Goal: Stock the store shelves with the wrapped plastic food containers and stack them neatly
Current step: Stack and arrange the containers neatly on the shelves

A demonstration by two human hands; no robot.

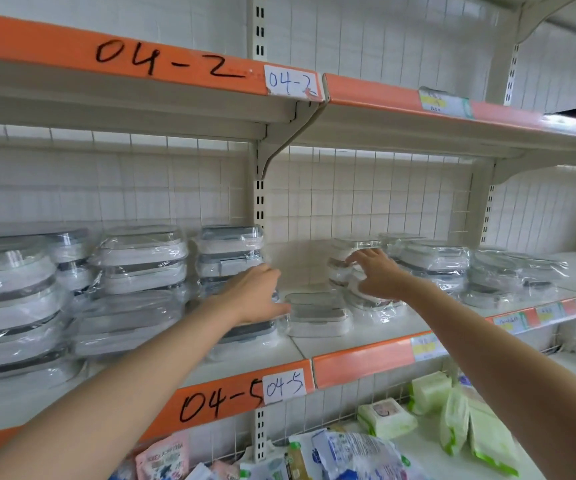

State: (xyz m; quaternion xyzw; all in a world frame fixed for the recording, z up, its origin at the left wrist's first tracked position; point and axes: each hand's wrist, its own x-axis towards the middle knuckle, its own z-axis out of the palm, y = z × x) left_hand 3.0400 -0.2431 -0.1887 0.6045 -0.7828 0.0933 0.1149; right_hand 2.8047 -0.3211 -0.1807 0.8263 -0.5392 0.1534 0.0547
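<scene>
Wrapped clear plastic food containers with grey lids fill the middle shelf [328,344]. One small wrapped container [316,315] sits alone between my hands. My left hand [253,294] reaches in beside a stack of containers [229,258], its fingers extended with the tips at the small container's left edge. Further right, my right hand [378,271] is spread with straight fingers against the front of another stack [352,249]. More stacks stand at the left [141,265] and the right [432,261].
An upper shelf [383,98] with an orange edge marked 04-2 hangs overhead. The shelf below [428,452] holds green wipe packs [387,417] and coloured packets [349,455]. A white wire grid backs the shelves.
</scene>
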